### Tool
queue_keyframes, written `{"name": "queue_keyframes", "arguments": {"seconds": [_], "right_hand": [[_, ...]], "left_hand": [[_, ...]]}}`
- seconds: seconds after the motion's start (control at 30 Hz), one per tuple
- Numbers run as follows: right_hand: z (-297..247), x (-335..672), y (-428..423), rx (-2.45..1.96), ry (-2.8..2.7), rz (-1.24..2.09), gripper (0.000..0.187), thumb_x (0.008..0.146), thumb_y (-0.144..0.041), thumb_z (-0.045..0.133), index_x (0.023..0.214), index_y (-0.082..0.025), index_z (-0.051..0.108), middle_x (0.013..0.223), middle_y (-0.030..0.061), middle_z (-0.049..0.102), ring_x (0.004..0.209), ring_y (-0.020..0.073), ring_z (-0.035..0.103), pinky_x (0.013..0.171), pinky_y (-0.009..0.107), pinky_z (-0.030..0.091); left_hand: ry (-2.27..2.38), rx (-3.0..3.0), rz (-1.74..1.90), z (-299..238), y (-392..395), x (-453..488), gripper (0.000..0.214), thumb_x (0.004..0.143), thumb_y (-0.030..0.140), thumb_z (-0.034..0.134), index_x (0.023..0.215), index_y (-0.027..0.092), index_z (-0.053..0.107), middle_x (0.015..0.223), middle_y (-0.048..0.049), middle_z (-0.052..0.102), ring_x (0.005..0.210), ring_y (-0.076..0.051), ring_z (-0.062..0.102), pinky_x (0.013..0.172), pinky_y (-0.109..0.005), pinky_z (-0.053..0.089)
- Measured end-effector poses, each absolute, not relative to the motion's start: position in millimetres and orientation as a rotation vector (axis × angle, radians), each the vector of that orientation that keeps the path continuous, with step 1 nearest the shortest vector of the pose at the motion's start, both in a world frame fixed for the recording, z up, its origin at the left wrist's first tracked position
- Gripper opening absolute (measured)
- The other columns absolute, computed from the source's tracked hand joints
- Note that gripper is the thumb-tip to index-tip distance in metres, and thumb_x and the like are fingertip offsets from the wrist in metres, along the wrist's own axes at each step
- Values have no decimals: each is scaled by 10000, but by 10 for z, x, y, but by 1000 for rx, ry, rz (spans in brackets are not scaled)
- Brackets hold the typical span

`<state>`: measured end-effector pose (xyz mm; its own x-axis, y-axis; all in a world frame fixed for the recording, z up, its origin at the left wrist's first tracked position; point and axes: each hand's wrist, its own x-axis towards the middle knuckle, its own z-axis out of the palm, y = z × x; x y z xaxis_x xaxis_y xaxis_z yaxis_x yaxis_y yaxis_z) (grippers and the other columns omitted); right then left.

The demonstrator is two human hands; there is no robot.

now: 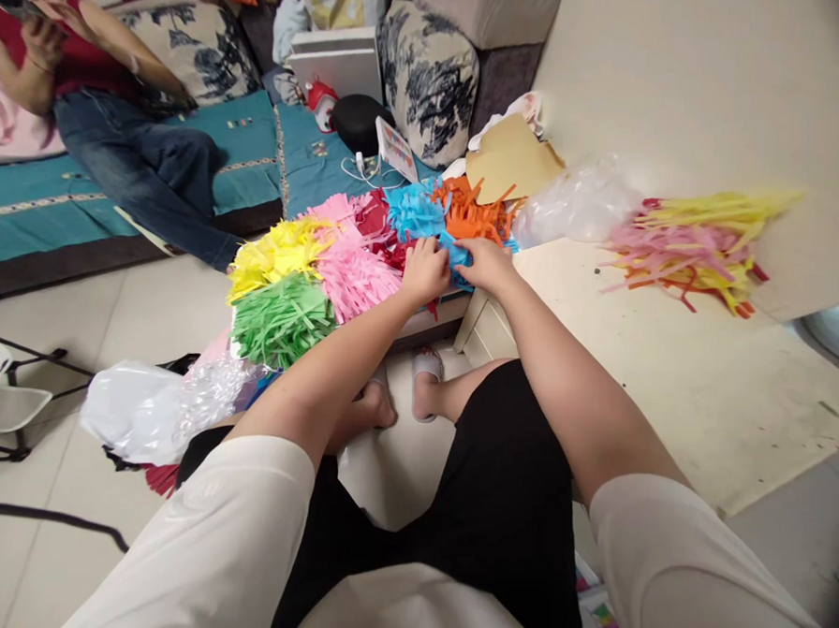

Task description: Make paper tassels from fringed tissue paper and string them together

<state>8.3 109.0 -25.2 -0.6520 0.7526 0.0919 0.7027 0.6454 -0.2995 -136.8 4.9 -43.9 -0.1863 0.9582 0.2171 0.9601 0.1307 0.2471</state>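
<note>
My left hand (427,269) is curled, its fingertips at the near edge of a bundle of blue fringed paper (457,255). From the other side my right hand (489,264) pinches the same blue paper, thumb and forefinger toward my left hand. The fingertips of the left hand are partly hidden. Around them lie more fringed paper bundles: orange (471,212), light blue (417,207), dark red (374,218), pink (358,271), yellow (278,252) and green (284,318).
On the pale table (676,384) at right lies a yellow, pink and orange fringe bundle (697,244) beside clear plastic wrap (576,205). Plastic bags (154,411) stand low at left. A person (102,54) sits on the teal-covered sofa (249,141). A folding stool (11,396) is at far left.
</note>
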Motion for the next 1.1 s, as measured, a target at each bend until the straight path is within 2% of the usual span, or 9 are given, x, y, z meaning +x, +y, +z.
{"name": "queue_keyframes", "arguments": {"seconds": [0.17, 0.33, 0.5, 0.6, 0.73, 0.93, 1.0, 1.1], "right_hand": [[-252, 33, 1040, -1211, -2648, 293, 593, 1076, -326, 661, 1660, -260, 739, 1646, 174, 747, 1515, 449, 659, 1286, 646, 443], [-236, -11, 1026, -1195, -2651, 223, 711, 1046, -229, 627, 1757, -255, 635, 1645, 201, 729, 1507, 486, 640, 1293, 700, 402], [-275, -145, 1053, -1213, -2636, 107, 540, 1090, -215, 530, 1573, -141, 760, 1494, 252, 791, 1428, 474, 669, 1302, 673, 371], [-305, -217, 1075, -1224, -2621, 72, 515, 1109, -226, 480, 1501, -107, 792, 1417, 267, 821, 1391, 474, 684, 1307, 680, 357], [-280, -238, 1054, -1262, -2540, 83, 549, 1143, -272, 410, 1461, -76, 812, 1385, 290, 826, 1396, 484, 683, 1296, 681, 383], [-175, -119, 1055, -1256, -2436, 174, 600, 1160, -314, 445, 1646, -135, 747, 1462, 249, 833, 1412, 473, 716, 1241, 639, 517], [-145, -90, 1111, -1254, -2392, 243, 604, 1154, -279, 447, 1667, -147, 738, 1516, 210, 826, 1435, 437, 737, 1260, 594, 541], [-44, -126, 1236, -1252, -2298, 331, 601, 1123, -198, 445, 1627, -111, 761, 1574, 183, 804, 1493, 377, 735, 1289, 506, 557]], "left_hand": [[-2410, -1968, -534, -432, 22, -1377, 313, 1138, 236, 510, 1274, 181, 787, 1475, -243, 676, 1476, -429, 564, 1176, -585, 486], [-2437, -1935, -575, -462, 20, -1400, 280, 1130, 232, 527, 1242, 179, 778, 1467, -248, 674, 1442, -431, 579, 1150, -579, 503], [-2460, -1936, -595, -515, 27, -1385, 260, 1125, 236, 568, 1260, 184, 784, 1465, -236, 685, 1434, -428, 592, 1133, -557, 520], [-2529, -1927, -632, -533, 29, -1388, 287, 1163, 277, 547, 1285, 177, 787, 1470, -228, 686, 1431, -397, 616, 1144, -509, 523], [-2497, -1806, -960, -541, 2, -1533, 281, 1172, 239, 517, 1138, 191, 791, 1340, -200, 732, 1368, -372, 661, 1175, -491, 507], [-2354, -1598, -1358, -552, -260, -2056, 262, 1105, 137, 576, 863, 233, 608, 1089, -127, 701, 1205, -328, 683, 1142, -469, 518], [-2341, -1521, -1450, -578, -456, -2227, 278, 1082, 122, 596, 834, 243, 564, 1039, -101, 678, 1150, -306, 683, 1121, -450, 525], [-2348, -1401, -1517, -655, -833, -2432, 263, 1057, 124, 621, 832, 247, 565, 1008, -81, 664, 1117, -290, 679, 1106, -431, 529]]}}
